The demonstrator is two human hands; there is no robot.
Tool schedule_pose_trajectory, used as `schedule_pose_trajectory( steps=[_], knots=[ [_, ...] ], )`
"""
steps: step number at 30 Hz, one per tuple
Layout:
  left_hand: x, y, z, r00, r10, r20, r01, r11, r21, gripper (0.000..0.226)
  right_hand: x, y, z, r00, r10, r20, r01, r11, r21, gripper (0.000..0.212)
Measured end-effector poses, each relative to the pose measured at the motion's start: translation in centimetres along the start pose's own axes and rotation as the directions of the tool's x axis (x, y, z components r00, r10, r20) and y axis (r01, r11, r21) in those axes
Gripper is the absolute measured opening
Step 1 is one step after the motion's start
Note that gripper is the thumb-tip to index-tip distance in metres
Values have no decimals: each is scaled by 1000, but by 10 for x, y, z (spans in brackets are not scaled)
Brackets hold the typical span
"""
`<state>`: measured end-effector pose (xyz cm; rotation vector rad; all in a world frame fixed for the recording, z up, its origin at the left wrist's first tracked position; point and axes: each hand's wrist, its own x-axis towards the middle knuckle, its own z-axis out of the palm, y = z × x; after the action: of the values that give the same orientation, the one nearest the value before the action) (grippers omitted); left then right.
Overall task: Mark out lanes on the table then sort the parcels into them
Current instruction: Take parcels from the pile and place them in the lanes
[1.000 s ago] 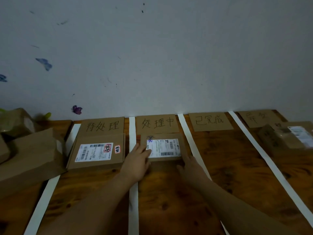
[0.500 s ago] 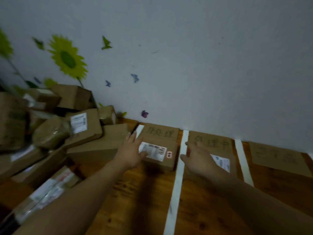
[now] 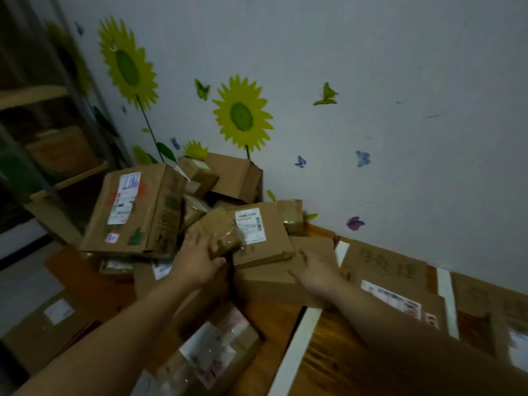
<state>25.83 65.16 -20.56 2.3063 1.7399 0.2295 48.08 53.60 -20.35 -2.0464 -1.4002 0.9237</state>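
While the left hand [image 3: 197, 262] clasps the small tape-wrapped brown parcel [image 3: 223, 234] between thumb and fingers (atop the flat white-labelled cardboard box [image 3: 267, 242]), the right hand [image 3: 317, 271] hovers beside that box, fingers spread.

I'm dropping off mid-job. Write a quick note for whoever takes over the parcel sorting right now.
Left hand: grips the small taped parcel on the pile.
Right hand: open, fingers spread over the flat box; contact unclear.
Done: white tape strips mark the lanes. A handwritten lane card lies by the wall, with one labelled parcel in that first lane.
Left: most parcels lie heaped left of the lanes, unsorted.
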Motion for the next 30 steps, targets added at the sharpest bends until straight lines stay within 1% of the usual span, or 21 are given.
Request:
schedule_pose_trajectory(
  steps=[2,4,6,9,11,13,14,16,18,19,20,21,22,24,25,26,27,28,29,30],
  knots=[
    [14,-20,5,998,48,38,-49,998,46,75,28,-18,21,1000,10,-25,-7,996,91,40],
    [27,-32,9,990,131,59,-136,987,86,79,53,-29,37,995,67,-70,-54,984,172,40],
    [40,-39,14,981,164,101,-175,979,104,83,78,-31,51,981,165,-104,-139,966,218,42],
    [55,-43,22,975,164,153,-181,977,108,86,110,-19,67,929,341,-142,-295,916,270,54],
    [60,-43,26,975,179,133,-196,972,132,84,119,-15,70,896,420,-143,-369,884,287,62],
    [63,-41,27,977,192,94,-203,971,128,76,118,-20,70,879,457,-134,-397,859,325,61],
    [63,-40,26,977,198,77,-207,971,123,73,118,-21,69,876,467,-123,-399,843,361,57],
    [65,-38,25,977,206,61,-212,971,107,69,119,-23,68,872,480,-98,-390,800,455,41],
    [67,-38,24,979,193,60,-197,977,80,68,121,-21,66,862,496,-103,-364,748,556,33],
    [67,-36,23,981,182,63,-186,980,66,67,119,-19,63,858,501,-115,-346,730,590,26],
    [67,-34,22,983,167,77,-171,984,51,67,112,-19,59,859,495,-129,-326,725,607,14],
    [67,-31,21,985,143,100,-147,988,36,68,105,-17,54,863,485,-142,-313,733,604,8],
    [66,-27,19,984,112,137,-116,993,23,70,98,-14,48,864,474,-169,-296,750,592,10],
    [61,-18,17,976,56,209,-71,996,62,71,82,-7,36,870,436,-229,-247,789,563,3],
    [56,-13,18,976,37,216,-61,992,106,70,75,-1,30,865,427,-263,-215,789,575,10],
    [51,-7,19,981,29,191,-54,990,128,67,68,5,23,858,421,-292,-188,789,585,16],
    [44,0,20,990,35,134,-50,993,108,63,59,8,15,852,418,-314,-160,781,604,18],
    [36,12,21,997,42,72,-44,999,31,58,50,13,8,849,417,-325,-134,765,630,17],
    [29,25,21,998,28,49,-22,992,-123,53,41,18,1,853,412,-320,-108,740,663,16],
    [21,41,19,996,1,91,31,939,-342,50,31,23,-4,865,402,-299,-88,709,700,17]
  ],
)
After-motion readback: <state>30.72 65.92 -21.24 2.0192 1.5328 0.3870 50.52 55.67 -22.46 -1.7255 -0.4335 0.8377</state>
